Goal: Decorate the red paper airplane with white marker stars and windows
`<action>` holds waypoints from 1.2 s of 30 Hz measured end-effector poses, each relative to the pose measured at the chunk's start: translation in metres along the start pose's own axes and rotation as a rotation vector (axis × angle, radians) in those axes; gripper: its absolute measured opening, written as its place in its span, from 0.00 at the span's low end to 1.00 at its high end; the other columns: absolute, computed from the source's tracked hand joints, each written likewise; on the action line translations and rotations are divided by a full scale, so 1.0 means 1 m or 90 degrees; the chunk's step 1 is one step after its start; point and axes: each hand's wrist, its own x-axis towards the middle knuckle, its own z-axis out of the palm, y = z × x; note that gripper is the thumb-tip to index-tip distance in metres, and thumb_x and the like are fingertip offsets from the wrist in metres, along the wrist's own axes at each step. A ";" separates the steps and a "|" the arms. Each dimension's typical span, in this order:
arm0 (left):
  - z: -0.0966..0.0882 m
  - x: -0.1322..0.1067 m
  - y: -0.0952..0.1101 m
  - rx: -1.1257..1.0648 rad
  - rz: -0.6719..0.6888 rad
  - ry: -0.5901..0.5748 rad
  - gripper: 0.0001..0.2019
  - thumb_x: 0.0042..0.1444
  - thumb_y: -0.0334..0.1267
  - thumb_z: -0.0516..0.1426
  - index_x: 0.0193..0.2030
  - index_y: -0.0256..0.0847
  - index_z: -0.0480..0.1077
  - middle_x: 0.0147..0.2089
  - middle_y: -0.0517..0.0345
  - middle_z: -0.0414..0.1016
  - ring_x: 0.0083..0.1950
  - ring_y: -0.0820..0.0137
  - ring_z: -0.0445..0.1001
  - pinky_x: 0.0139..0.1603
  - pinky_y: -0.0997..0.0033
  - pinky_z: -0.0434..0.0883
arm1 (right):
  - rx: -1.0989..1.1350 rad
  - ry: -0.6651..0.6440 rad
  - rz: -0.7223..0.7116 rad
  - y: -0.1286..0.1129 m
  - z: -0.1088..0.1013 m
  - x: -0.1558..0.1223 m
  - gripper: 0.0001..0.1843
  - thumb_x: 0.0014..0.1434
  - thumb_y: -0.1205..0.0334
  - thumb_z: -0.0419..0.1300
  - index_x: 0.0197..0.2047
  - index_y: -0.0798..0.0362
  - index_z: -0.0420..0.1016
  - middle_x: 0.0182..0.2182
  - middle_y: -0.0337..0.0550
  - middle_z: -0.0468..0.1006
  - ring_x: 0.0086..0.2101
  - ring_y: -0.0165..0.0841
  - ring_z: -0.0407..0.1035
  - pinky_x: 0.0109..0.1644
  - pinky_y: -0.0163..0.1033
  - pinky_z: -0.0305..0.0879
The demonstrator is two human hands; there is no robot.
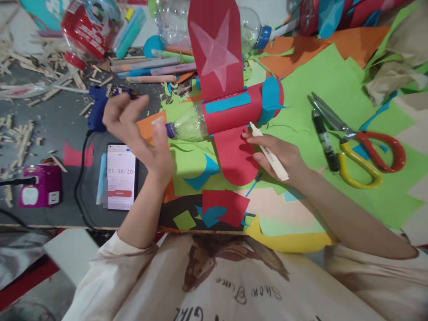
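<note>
A plastic bottle wrapped in red paper (230, 113) lies in front of me as a model plane, with blue strips on it. Its upper wing (214, 49) bears a pale star; the lower wing (234, 160) is plain red. My right hand (279, 156) grips a cream marker (272, 160), its tip pointing up-left beside the lower wing. The fingertips are over that wing's edge. My left hand (138, 133) is raised near the bottle's purple cap (170, 129), fingers bent and apart. A small pale spot at its thumb tip is too blurred to name.
Scissors (354, 133) and a black pen (324, 140) lie right, on green paper (307, 89). A phone (121, 178), a blue glue gun (96, 109) and a purple charger (40, 186) are left. Markers (154, 67), wood scraps and bottles crowd the back.
</note>
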 end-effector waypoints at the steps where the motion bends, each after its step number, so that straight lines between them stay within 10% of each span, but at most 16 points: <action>1: -0.001 -0.001 0.007 -0.009 0.115 0.035 0.16 0.68 0.52 0.55 0.54 0.48 0.75 0.48 0.57 0.70 0.55 0.66 0.68 0.59 0.59 0.68 | 0.004 -0.008 0.000 0.000 0.000 -0.001 0.17 0.69 0.59 0.58 0.59 0.41 0.73 0.52 0.45 0.83 0.52 0.41 0.80 0.55 0.45 0.78; 5: 0.005 -0.015 0.025 -0.044 0.215 -0.363 0.10 0.69 0.36 0.53 0.52 0.43 0.73 0.42 0.55 0.75 0.43 0.69 0.74 0.44 0.70 0.72 | -0.003 -0.043 0.000 0.002 -0.001 -0.001 0.17 0.68 0.57 0.59 0.59 0.40 0.72 0.54 0.44 0.83 0.52 0.41 0.80 0.54 0.45 0.79; 10: 0.015 -0.028 0.023 0.021 0.105 -0.573 0.20 0.67 0.45 0.57 0.62 0.39 0.69 0.51 0.47 0.74 0.54 0.61 0.75 0.55 0.63 0.74 | -0.009 -0.043 -0.026 0.004 -0.002 -0.002 0.18 0.68 0.56 0.59 0.60 0.40 0.72 0.49 0.43 0.85 0.44 0.39 0.82 0.48 0.42 0.78; 28: 0.015 -0.029 0.017 -0.036 0.097 -0.618 0.26 0.65 0.48 0.60 0.66 0.39 0.65 0.57 0.44 0.73 0.60 0.57 0.72 0.60 0.60 0.71 | 0.200 -0.011 0.199 0.007 -0.004 0.015 0.25 0.65 0.36 0.55 0.54 0.41 0.82 0.55 0.43 0.82 0.60 0.46 0.73 0.66 0.55 0.70; 36: 0.017 -0.025 0.020 0.090 0.033 -0.684 0.34 0.56 0.52 0.66 0.66 0.40 0.67 0.54 0.46 0.75 0.55 0.54 0.72 0.58 0.58 0.68 | 0.265 0.041 0.314 -0.002 -0.001 0.015 0.21 0.64 0.39 0.60 0.38 0.46 0.84 0.32 0.41 0.84 0.28 0.33 0.76 0.32 0.42 0.77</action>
